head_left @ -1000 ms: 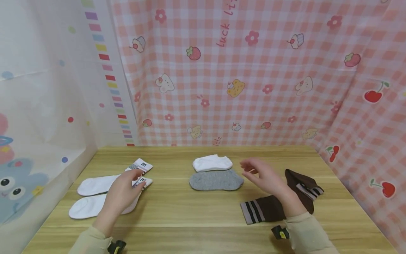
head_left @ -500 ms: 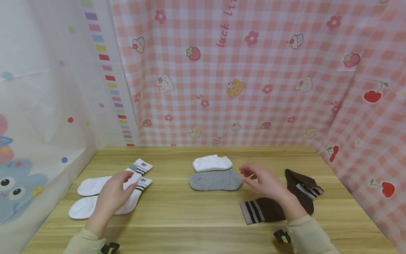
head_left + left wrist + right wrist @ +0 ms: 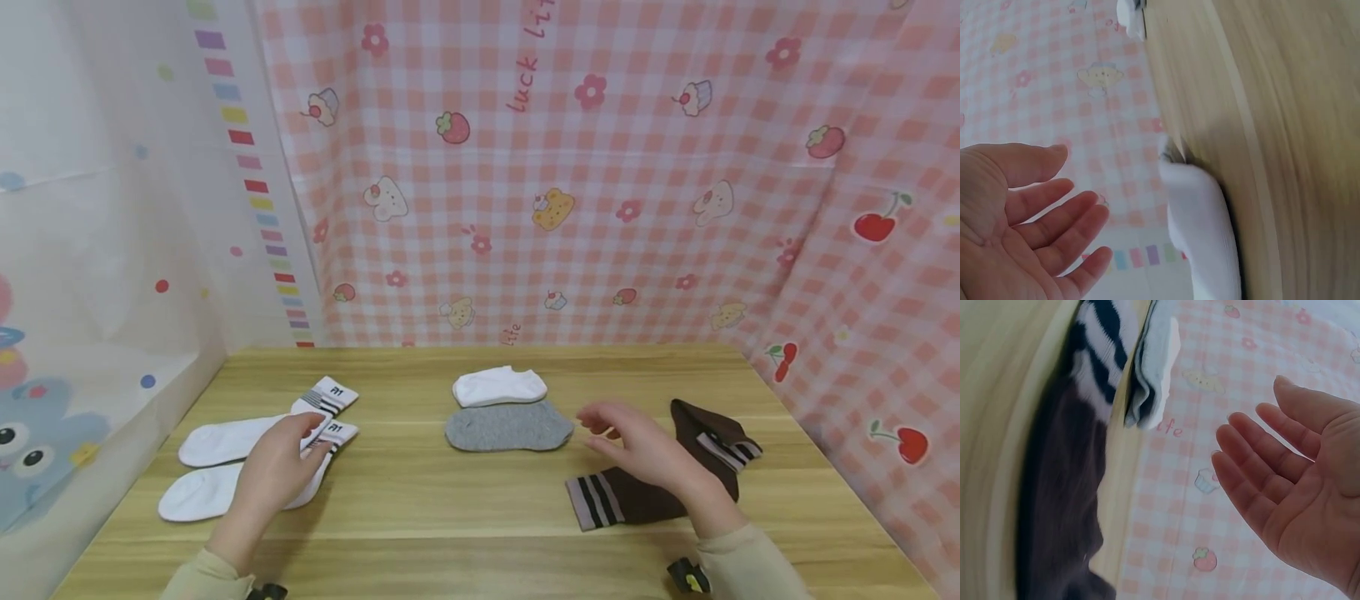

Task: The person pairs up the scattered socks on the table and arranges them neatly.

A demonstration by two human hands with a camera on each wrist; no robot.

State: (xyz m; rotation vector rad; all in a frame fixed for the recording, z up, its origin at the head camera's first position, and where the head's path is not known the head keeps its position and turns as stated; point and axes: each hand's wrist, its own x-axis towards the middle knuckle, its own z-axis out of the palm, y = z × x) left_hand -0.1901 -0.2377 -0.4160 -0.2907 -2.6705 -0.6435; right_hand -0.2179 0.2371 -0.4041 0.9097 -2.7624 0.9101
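My left hand [image 3: 276,465] hovers over two white crew socks with black stripes at the cuffs, its fingers relaxed and holding nothing. The farther white sock [image 3: 228,440] and the nearer white sock [image 3: 201,493] lie side by side at the left, partly hidden by that hand. At the right, my right hand [image 3: 643,446] is held above a pair of brown socks [image 3: 651,500] with grey and black striped cuffs, fingers loosely bent around nothing. Its fingertips are near the toe of a grey ankle sock [image 3: 510,427]. Behind the grey sock lies a white ankle sock [image 3: 498,387].
The socks lie on a wooden table [image 3: 435,550]. A pink checked curtain [image 3: 480,183] hangs at its back edge and right side, and a white printed sheet [image 3: 112,250] hangs on the left.
My left hand drew back toward me, then shifted slightly right. My right hand has moved slightly right and down, away from the grey sock. The socks lie as before.
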